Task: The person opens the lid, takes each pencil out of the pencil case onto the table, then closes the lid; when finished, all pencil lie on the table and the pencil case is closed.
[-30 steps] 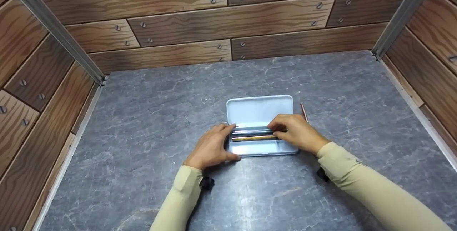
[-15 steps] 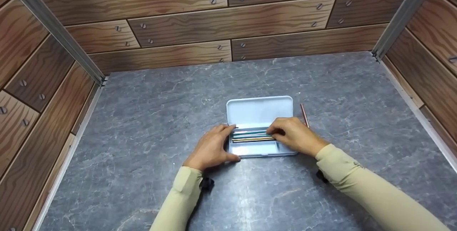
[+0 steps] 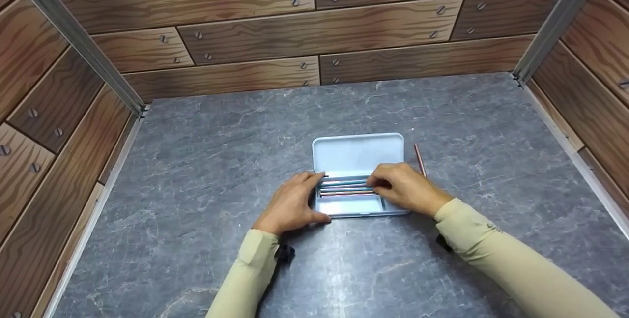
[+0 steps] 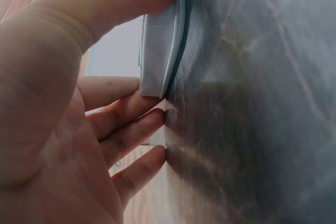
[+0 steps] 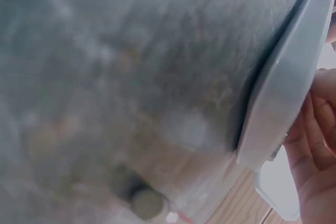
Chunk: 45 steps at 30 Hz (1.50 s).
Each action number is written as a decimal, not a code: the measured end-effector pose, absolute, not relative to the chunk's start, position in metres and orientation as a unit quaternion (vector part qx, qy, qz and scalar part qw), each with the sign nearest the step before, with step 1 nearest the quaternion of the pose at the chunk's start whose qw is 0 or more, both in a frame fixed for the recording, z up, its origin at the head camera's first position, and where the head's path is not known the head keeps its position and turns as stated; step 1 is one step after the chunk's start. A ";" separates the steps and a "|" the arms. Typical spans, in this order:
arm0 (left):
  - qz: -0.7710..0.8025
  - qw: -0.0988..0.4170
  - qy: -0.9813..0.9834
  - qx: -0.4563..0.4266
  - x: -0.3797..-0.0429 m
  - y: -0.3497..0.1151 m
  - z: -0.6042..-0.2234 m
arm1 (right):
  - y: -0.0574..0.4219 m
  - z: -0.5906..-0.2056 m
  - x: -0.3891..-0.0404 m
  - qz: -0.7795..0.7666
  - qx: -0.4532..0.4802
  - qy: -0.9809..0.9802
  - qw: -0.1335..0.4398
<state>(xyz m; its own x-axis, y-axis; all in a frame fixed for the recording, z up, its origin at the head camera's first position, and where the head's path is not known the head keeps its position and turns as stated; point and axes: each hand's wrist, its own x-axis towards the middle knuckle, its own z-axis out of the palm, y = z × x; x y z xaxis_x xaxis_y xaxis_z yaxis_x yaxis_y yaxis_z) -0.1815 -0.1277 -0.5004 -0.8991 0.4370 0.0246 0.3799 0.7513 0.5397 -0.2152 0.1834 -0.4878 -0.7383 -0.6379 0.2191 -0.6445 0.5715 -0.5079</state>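
One light-blue pencil case [image 3: 358, 154] lies open on a grey marbled table [image 3: 221, 160], several pencils [image 3: 346, 193] side by side inside. The left hand [image 3: 291, 202], thumb spread wide from its fingers, touches the case's left end. The right hand [image 3: 409, 186] bends over the pencils, thumb and forefinger close together; whether they pinch one, I cannot tell. Just right of the case lies a red pencil [image 3: 419, 158].

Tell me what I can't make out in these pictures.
Head view: right ends of the thin sticks, covered by the right hand.
Head view: near end of the red stick, behind that hand.
Left wrist view: floor of the pale case, blocked by its wall.
Right wrist view: a small round shape, too blurred to name.
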 end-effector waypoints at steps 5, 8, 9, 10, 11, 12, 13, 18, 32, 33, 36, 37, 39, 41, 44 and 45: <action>0.278 0.057 0.935 0.214 -0.181 -0.128 -0.500 | 0.183 -0.487 -0.212 0.312 0.350 -0.883 0.013; 0.278 0.059 0.935 0.212 -0.181 -0.128 -0.500 | 0.185 -0.484 -0.212 0.343 0.337 -0.877 0.010; 0.277 0.057 0.935 0.212 -0.181 -0.128 -0.500 | 0.185 -0.482 -0.211 0.354 0.331 -0.875 0.009; 0.277 0.056 0.935 0.213 -0.182 -0.129 -0.500 | 0.186 -0.481 -0.211 0.364 0.323 -0.873 0.009; 0.276 0.055 0.936 0.213 -0.182 -0.129 -0.500 | 0.187 -0.479 -0.210 0.374 0.316 -0.872 0.010; 0.275 0.055 0.936 0.213 -0.182 -0.129 -0.499 | 0.187 -0.477 -0.210 0.383 0.308 -0.871 0.012; 0.275 0.053 0.936 0.214 -0.182 -0.129 -0.500 | 0.188 -0.475 -0.209 0.393 0.301 -0.869 0.018; 0.273 0.051 0.936 0.214 -0.180 -0.131 -0.500 | 0.192 -0.466 -0.205 0.426 0.250 -0.867 0.064; 0.271 0.061 0.937 0.211 -0.183 -0.127 -0.500 | 0.222 -0.456 -0.192 0.456 0.073 -0.874 0.150; 0.271 0.062 0.937 0.213 -0.184 -0.126 -0.500 | 0.225 -0.457 -0.191 0.455 0.064 -0.875 0.153; 0.267 0.065 0.937 0.217 -0.184 -0.123 -0.500 | 0.233 -0.461 -0.187 0.443 0.040 -0.882 0.157; 0.267 0.066 0.937 0.217 -0.184 -0.123 -0.500 | 0.235 -0.462 -0.186 0.439 0.031 -0.884 0.157; 0.265 0.067 0.937 0.216 -0.184 -0.123 -0.501 | 0.238 -0.463 -0.185 0.430 0.011 -0.889 0.157; 0.266 0.068 0.938 0.214 -0.183 -0.124 -0.501 | 0.240 -0.464 -0.185 0.416 -0.008 -0.896 0.157; 0.270 0.066 0.937 0.211 -0.183 -0.127 -0.502 | 0.243 -0.465 -0.188 0.401 -0.023 -0.902 0.156; 0.272 0.064 0.937 0.210 -0.183 -0.127 -0.502 | 0.244 -0.465 -0.189 0.394 -0.024 -0.905 0.156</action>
